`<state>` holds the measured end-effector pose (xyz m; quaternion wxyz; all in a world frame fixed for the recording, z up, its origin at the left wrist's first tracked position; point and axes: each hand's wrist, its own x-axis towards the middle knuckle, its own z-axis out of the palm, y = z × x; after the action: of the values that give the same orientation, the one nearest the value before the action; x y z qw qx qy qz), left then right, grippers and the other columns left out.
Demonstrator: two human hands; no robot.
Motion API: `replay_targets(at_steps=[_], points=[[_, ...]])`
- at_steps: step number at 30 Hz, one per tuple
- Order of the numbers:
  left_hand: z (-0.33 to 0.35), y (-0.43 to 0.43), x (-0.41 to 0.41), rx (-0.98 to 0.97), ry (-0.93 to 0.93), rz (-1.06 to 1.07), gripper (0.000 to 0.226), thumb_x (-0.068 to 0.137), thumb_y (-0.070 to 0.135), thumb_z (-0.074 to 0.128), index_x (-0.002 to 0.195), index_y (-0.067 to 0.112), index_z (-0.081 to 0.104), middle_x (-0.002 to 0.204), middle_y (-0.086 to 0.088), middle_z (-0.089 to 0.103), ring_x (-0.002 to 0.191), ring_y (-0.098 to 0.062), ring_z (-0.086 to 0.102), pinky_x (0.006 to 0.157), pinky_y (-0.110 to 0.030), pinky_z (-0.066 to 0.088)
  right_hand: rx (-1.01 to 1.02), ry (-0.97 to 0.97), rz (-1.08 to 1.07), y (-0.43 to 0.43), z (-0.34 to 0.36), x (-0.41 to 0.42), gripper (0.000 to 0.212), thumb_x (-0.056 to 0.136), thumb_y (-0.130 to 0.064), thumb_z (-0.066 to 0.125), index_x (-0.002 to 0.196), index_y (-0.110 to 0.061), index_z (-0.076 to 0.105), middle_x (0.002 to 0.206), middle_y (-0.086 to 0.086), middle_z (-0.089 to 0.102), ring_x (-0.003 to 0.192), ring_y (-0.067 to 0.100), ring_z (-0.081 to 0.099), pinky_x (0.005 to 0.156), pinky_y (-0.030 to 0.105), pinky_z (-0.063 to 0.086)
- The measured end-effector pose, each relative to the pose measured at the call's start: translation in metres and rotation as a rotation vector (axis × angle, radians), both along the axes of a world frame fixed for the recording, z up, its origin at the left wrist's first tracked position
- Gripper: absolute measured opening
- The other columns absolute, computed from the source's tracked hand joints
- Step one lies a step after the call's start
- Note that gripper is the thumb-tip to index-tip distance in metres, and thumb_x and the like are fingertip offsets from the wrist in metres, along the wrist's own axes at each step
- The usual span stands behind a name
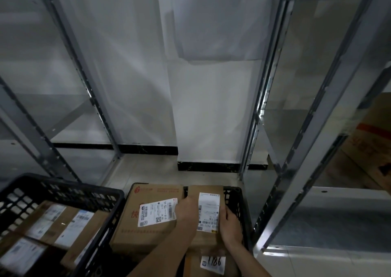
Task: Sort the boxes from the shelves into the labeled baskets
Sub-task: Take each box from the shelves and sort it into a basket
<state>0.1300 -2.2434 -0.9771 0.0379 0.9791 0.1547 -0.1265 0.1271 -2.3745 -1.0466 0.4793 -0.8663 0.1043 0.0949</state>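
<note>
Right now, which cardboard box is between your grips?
The narrow brown cardboard box with the upright white label; left grip and right grip clasp its sides.

Pale tiled floor [148, 171] at lower centre of the frame. Two grey metal shelf frames stand on it: left shelf frame [115, 149] and right shelf frame [243, 169]. Nearer, two black baskets, lower-left basket [63, 189] and lower-centre basket [236, 200], undersides hidden.

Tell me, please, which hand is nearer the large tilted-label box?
Left: the left hand is beside the large box; the right hand holds the far side of the narrow box.
</note>
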Motion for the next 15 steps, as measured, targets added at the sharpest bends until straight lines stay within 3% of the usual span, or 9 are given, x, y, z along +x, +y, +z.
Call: replay_targets(at_steps=[3,5,7,8,10,12,13,15], points=[[-0.001,0.002,0.005,0.077,-0.025,-0.051,0.018,0.098,0.005,0.053,0.108,0.014,0.066,0.106,-0.001,0.072,0.085,-0.014,0.068,0.064,-0.024,0.042,-0.005,-0.011,0.004,0.005,-0.002,-0.001,0.055,0.096,-0.065,0.019,0.099,-0.031,0.062,0.078,-0.007,0.071,0.072,0.007,0.068,0.073,0.038,0.059],[-0.001,0.003,0.008,0.140,-0.041,-0.089,0.018,0.098,0.004,0.054,0.108,0.012,0.066,0.107,-0.004,0.070,0.093,-0.017,0.068,0.070,-0.025,0.047,-0.022,-0.008,0.036,0.006,0.005,-0.004,0.048,0.098,-0.062,0.023,0.115,-0.034,0.057,0.079,-0.007,0.070,0.071,0.007,0.068,0.068,0.033,0.057],[-0.005,0.006,0.012,0.195,-0.083,-0.178,0.025,0.094,-0.001,0.056,0.117,0.007,0.063,0.118,-0.010,0.062,0.112,-0.025,0.060,0.085,-0.031,0.052,-0.085,-0.036,0.092,0.007,0.012,-0.005,0.050,0.101,-0.059,0.025,0.148,-0.042,0.027,0.081,-0.007,0.069,0.069,0.009,0.067,0.058,0.027,0.048],[-0.009,0.008,0.015,0.190,-0.104,-0.230,0.031,0.092,-0.002,0.059,0.122,0.006,0.060,0.125,-0.012,0.057,0.120,-0.027,0.053,0.096,-0.035,0.050,-0.110,-0.053,0.126,0.006,0.013,-0.005,0.055,0.102,-0.056,0.024,0.153,-0.046,0.008,0.080,-0.007,0.068,0.067,0.008,0.066,0.054,0.025,0.044],[-0.018,0.013,0.020,0.142,-0.117,-0.278,0.044,0.090,0.004,0.065,0.132,0.007,0.053,0.136,-0.011,0.049,0.131,-0.027,0.042,0.111,-0.039,0.040,-0.146,-0.096,0.188,0.008,0.010,-0.004,0.055,0.103,-0.051,0.022,0.152,-0.049,-0.003,0.087,-0.008,0.067,0.067,0.005,0.063,0.051,0.021,0.043],[-0.028,0.020,0.021,0.064,-0.124,-0.262,0.057,0.092,0.015,0.065,0.143,0.009,0.042,0.148,-0.011,0.040,0.140,-0.027,0.035,0.118,-0.039,0.029,-0.180,-0.121,0.214,0.012,0.006,-0.003,0.055,0.100,-0.058,0.015,0.153,-0.050,0.001,0.128,-0.001,0.059,0.091,0.009,0.065,0.063,0.025,0.053],[-0.035,0.024,0.020,0.058,-0.119,-0.270,0.065,0.094,0.020,0.061,0.151,0.008,0.032,0.157,-0.012,0.032,0.147,-0.028,0.027,0.122,-0.041,0.021,-0.252,-0.128,0.223,0.013,0.002,-0.002,0.061,0.096,-0.065,0.007,0.154,-0.048,0.004,0.152,0.002,0.038,0.114,0.016,0.060,0.073,0.031,0.056],[-0.044,0.031,0.012,0.105,-0.073,-0.327,0.078,0.101,0.029,0.050,0.160,0.006,0.004,0.168,-0.012,0.003,0.155,-0.028,-0.001,0.126,-0.047,0.003,-0.461,-0.142,0.258,0.014,-0.005,0.002,0.087,0.080,-0.075,-0.021,0.157,-0.040,-0.001,0.165,-0.004,-0.013,0.150,0.026,0.017,0.105,0.049,0.044]])
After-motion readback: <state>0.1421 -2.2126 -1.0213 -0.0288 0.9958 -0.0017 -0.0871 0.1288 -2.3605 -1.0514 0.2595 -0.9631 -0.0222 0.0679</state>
